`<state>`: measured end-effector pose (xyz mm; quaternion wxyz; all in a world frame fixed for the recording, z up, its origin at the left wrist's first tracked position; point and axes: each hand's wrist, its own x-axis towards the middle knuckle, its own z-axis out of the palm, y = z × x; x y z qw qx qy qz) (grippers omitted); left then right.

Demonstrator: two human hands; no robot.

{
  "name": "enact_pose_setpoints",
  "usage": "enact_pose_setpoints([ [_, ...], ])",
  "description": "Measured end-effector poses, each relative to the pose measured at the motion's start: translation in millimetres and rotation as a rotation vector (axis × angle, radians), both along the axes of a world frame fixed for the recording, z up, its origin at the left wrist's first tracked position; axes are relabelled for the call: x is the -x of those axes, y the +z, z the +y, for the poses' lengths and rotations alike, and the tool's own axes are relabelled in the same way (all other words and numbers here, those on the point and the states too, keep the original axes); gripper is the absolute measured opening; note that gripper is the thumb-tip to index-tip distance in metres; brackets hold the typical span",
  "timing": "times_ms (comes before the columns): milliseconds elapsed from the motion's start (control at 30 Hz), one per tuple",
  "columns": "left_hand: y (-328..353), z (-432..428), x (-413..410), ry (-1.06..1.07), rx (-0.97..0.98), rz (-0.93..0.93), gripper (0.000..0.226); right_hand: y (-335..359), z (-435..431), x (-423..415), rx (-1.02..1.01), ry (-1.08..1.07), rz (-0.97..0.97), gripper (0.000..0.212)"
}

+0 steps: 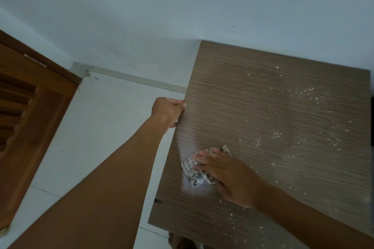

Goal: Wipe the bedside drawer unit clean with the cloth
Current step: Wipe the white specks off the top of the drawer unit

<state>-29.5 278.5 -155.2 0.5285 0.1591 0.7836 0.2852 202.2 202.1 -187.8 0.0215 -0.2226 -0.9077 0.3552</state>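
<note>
The bedside drawer unit fills the right half of the view, seen from above; its brown wood-grain top is sprinkled with pale crumbs and dust. A small checked cloth lies crumpled near the top's left side. My right hand presses flat on the cloth with straight fingers, covering its right part. My left hand grips the unit's left edge, thumb on top and fingers curled over the side.
A pale wall runs behind the unit. A brown wooden louvred door stands at the left. White tiled floor lies between the door and the unit. A foot shows below the unit's front corner.
</note>
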Motion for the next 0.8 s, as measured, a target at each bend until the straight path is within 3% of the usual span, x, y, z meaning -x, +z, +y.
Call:
enact_pose_setpoints([
  [67, 0, -2, 0, -0.006, 0.005, 0.008, 0.017, 15, -3, -1, 0.109, -0.086, -0.029, 0.043],
  [167, -1, -5, 1, 0.009, 0.003, -0.014, 0.019, 52, 23, 3, 0.214, -0.262, -0.011, 0.021],
  [333, 0, -14, 5, 0.016, -0.033, -0.051, 0.018, 88, 116, 34, -0.027, -0.451, 0.015, 0.019],
  [500, -4, -40, 12, 0.013, -0.086, -0.178, 0.017, 53, 186, 74, -0.275, -0.642, -0.086, 0.02],
  [633, -7, -48, 15, 0.119, -0.089, -0.331, 0.028, 12, 177, 85, -0.113, -0.607, -0.168, 0.046],
  [800, 3, -44, 13, 0.211, -0.054, -0.391, 0.047, 11, 119, 80, -0.101, -0.323, -0.103, 0.052],
])
